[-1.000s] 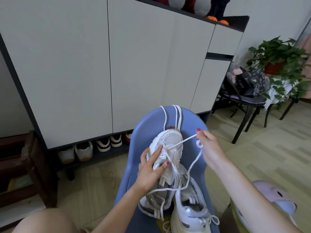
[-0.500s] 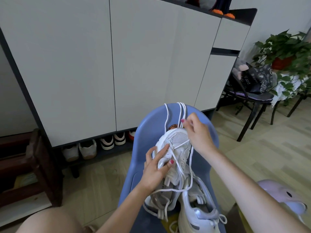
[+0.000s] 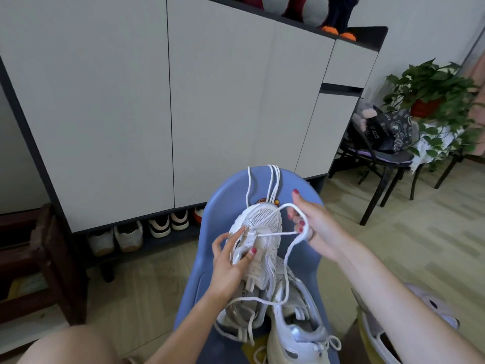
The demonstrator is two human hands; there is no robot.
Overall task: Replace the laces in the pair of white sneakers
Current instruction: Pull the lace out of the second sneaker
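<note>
Half a second ago the right hand [image 3: 312,227] was at the toe of the sneaker [image 3: 258,232]; now it has drawn back to the right of the sneaker, dragging a loop of lace [image 3: 278,233] out from the lowest eyelets. So the lace is likely being worked along at the toe end, with most of the lacing left to do. The right hand's fingers curl around the loop, palm turned toward the sneaker. The left hand [image 3: 231,261] grips the sneaker's left side, thumb across the top, holding it toe-up on the blue chair [image 3: 301,195], with the second sneaker [image 3: 296,334] just below it
</note>
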